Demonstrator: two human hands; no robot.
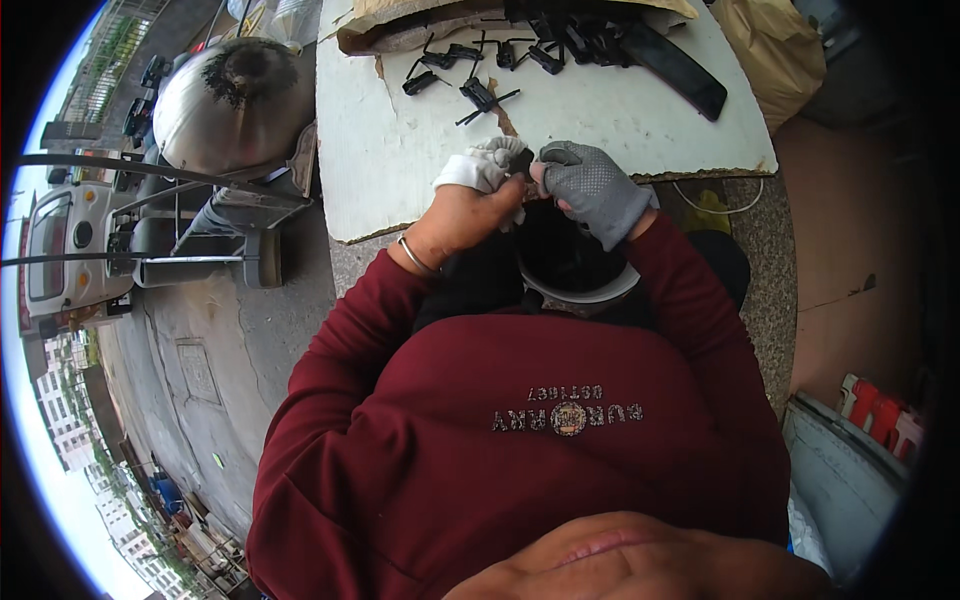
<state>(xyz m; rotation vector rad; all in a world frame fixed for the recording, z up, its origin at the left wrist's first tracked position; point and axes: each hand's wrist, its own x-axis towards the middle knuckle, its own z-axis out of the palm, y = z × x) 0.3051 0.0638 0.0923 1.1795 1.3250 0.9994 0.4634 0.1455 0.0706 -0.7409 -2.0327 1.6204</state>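
Note:
My left hand (468, 205) has white cloth wrapped on its fingers and a thin bracelet at the wrist. My right hand (592, 187) wears a grey dotted glove. Both pinch a small black part (520, 162) between their fingertips, just above the near edge of a white board (400, 150). Below the hands a round black object with a white rim (575, 270) rests in my lap. Several small black clips (478, 92) lie scattered on the far part of the board.
A long black strip (680, 68) lies on the board's far right by brown paper (775, 50). A shiny metal tank (235, 100) on a wheeled cart stands at the left on cracked pavement. A granite ledge (765, 260) carries the board. Red and white items (880, 410) sit lower right.

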